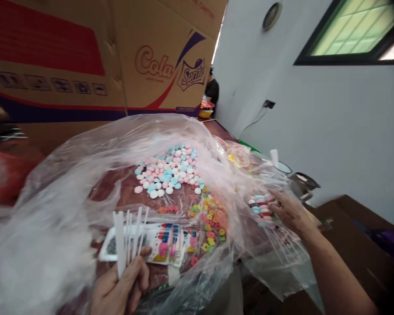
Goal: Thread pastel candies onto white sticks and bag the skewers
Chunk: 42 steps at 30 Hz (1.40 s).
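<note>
By the left hand (123, 284), at seven o'clock, a bunch of slim white sticks (120, 238) is gripped; the fingers are closed around the lower ends and the tips are pointed towards twelve. Just beyond the sticks, towards six o'clock, printed packets (164, 245) are laid out on the red-brown table (126, 189), partly overlapped in view by the sticks. The right hand (290, 212) is stretched out at four o'clock, its fingertips brought up against rows of pastel stacked candies (262, 206) in clear plastic; whether anything is pinched there cannot be told.

Near the centre, loose pink, blue and white candies (170, 173) are spread in a heap, and towards five o'clock small coloured rings (212, 214) are scattered. The heap is surrounded by crumpled clear sheeting (46, 245). The view from ten to twelve o'clock is filled by a printed carton (160, 26). Past its right edge, a person (212, 89) is partly seen. At two o'clock a window (351, 33) is set in the wall.
</note>
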Available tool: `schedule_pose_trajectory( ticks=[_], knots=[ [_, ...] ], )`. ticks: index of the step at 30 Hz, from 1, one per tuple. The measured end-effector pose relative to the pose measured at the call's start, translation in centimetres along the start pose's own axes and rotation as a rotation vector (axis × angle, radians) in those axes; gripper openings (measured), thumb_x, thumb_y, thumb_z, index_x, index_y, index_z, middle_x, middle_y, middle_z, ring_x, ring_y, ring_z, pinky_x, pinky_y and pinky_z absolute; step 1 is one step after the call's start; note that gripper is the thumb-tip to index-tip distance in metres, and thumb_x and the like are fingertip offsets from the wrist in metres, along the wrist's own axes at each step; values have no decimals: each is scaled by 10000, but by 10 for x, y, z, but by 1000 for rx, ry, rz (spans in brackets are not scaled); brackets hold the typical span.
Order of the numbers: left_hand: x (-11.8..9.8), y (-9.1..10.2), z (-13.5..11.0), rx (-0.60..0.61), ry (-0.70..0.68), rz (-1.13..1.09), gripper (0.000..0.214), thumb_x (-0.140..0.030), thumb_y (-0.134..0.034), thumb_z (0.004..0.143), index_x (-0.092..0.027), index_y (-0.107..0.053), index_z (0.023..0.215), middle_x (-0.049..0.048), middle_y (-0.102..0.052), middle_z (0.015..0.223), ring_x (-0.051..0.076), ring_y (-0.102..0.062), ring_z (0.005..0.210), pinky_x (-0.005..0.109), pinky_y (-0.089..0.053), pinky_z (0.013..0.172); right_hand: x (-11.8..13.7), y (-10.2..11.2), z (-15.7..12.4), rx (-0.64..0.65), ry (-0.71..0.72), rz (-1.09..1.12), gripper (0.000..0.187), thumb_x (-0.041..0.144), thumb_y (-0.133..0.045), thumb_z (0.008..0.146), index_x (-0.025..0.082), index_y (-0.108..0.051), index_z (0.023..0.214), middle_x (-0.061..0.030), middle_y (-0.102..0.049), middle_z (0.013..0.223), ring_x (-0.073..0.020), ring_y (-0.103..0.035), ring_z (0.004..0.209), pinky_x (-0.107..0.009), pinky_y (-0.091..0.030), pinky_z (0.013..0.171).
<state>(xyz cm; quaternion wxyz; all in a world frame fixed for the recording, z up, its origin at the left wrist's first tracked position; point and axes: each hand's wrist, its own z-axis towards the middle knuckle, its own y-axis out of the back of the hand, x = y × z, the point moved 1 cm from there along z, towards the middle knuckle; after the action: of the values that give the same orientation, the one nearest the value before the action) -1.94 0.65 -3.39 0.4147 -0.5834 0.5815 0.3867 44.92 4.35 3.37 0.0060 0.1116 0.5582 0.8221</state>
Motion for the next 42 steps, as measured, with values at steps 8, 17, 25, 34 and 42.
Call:
schedule_pose_trajectory(
  ticks=[8,17,25,34,42],
  knots=[
    [-3,-5,-5,-30,6,-80,474,-573,-701,718,-130,-678,885,-30,-611,551,47,-404,298,151,-288,311,51,25,-13,-433,57,-89,403,405,-446,933,202,-598,1246,-165,-670,1039,-395,-633,998,-538,-504,805],
    [1,0,-3,61,-20,-94,484,-608,-658,768,-128,-657,706,-3,-617,510,46,-420,292,140,-287,303,197,17,-41,-421,692,273,393,111,-546,912,232,-556,1286,-96,-693,1053,-223,-664,962,-354,-529,858],
    [3,3,-4,63,31,-179,483,-590,-702,750,-124,-699,874,-16,-619,519,67,-444,313,148,-305,299,187,-27,-27,62,523,162,234,204,-407,991,191,-641,993,-74,-693,962,-187,-662,857,-270,-499,730],
    [-1,4,-3,102,33,-64,535,-628,-697,727,-115,-634,588,14,-650,578,21,-442,304,132,-260,346,192,-48,-17,348,407,46,220,153,-418,966,196,-624,903,-54,-652,892,-190,-602,856,-274,-421,731],
    [-9,-3,-8,24,72,-106,482,-596,-727,697,-130,-622,635,-10,-623,516,15,-408,285,119,-194,347,213,-76,-1,393,399,-130,172,73,-500,907,192,-625,917,-68,-664,958,-196,-582,885,-280,-383,699]
  ],
)
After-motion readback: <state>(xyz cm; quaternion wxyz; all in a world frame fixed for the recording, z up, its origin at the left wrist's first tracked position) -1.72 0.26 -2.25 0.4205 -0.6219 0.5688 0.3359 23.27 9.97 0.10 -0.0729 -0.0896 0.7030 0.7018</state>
